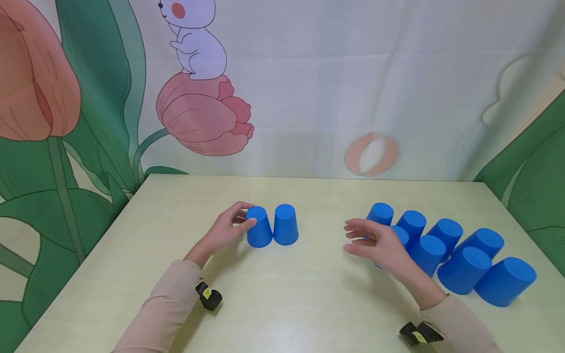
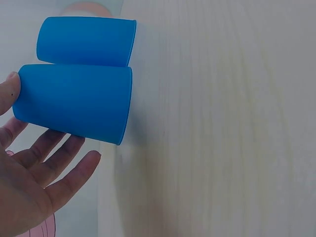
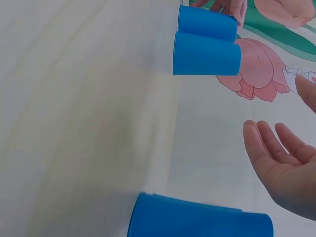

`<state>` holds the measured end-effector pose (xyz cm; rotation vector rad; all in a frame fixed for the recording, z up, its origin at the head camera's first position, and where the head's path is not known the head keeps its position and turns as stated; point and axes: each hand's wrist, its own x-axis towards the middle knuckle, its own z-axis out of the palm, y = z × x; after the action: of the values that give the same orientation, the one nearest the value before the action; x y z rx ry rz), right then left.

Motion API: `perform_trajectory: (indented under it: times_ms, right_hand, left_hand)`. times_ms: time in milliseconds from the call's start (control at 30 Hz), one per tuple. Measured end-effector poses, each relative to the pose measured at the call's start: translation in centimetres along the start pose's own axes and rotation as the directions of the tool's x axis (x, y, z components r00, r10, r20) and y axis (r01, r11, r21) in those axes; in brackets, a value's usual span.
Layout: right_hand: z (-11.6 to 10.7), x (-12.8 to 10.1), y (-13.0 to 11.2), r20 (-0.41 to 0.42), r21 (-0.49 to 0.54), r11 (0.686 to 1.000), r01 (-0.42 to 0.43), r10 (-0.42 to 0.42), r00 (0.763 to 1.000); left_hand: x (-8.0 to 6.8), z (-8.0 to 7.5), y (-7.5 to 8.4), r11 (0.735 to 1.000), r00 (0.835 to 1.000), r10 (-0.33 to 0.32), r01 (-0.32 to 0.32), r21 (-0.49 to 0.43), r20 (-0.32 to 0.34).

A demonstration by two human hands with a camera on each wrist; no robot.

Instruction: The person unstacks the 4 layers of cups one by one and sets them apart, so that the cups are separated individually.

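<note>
Two blue cups stand upside down side by side near the middle of the table, the left cup close against its neighbour cup. My left hand holds the left cup from its outer side, thumb near the top and fingers around the back. In the left wrist view the left hand's thumb meets the end of that cup. Over to the right, my right hand hovers in front of a group of cups with its fingers loosely bent and nothing in them. It partly hides the nearest ones.
Several more upside-down blue cups, among them a front corner cup, stand in two slanting rows at the right of the pale table. A printed curtain hangs behind the table's far edge.
</note>
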<state>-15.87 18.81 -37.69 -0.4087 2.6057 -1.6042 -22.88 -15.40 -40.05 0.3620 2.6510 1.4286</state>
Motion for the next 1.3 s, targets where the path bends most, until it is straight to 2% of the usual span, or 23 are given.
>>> perform_trajectory:
  times_ms: [300, 467, 733, 1200, 1300]
  right_hand:
    - [1.9, 2.8, -0.3, 0.056, 0.092, 0.996, -0.022, 0.017, 0.998]
    - [3.4, 4.7, -0.3, 0.065, 0.079, 0.996, -0.049, 0.044, 0.997]
    - [5.7, 6.9, -0.2, 0.021, 0.025, 0.996, -0.088, 0.088, 0.996]
    - [7.9, 9.2, -1.3, 0.007, -0.003, 0.998, -0.069, 0.069, 0.998]
    - [8.3, 9.7, -1.3, 0.005, -0.003, 0.998, -0.068, 0.068, 0.998]
  left_hand:
    - [0.1, 0.0, -0.1, 1.000, 1.000, -0.004, 0.004, 0.002, 0.002]
    - [-0.1, 0.1, 0.0, 1.000, 1.000, 0.006, -0.006, -0.005, 0.006]
    - [-0.2, 0.1, 0.2, 1.000, 1.000, 0.005, -0.005, -0.013, 0.005]
    - [0.2, 0.1, -0.3, 1.000, 1.000, 0.015, -0.015, -0.006, -0.002]
    - [0.2, 0.1, -0.1, 1.000, 1.000, 0.001, -0.001, -0.011, 0.000]
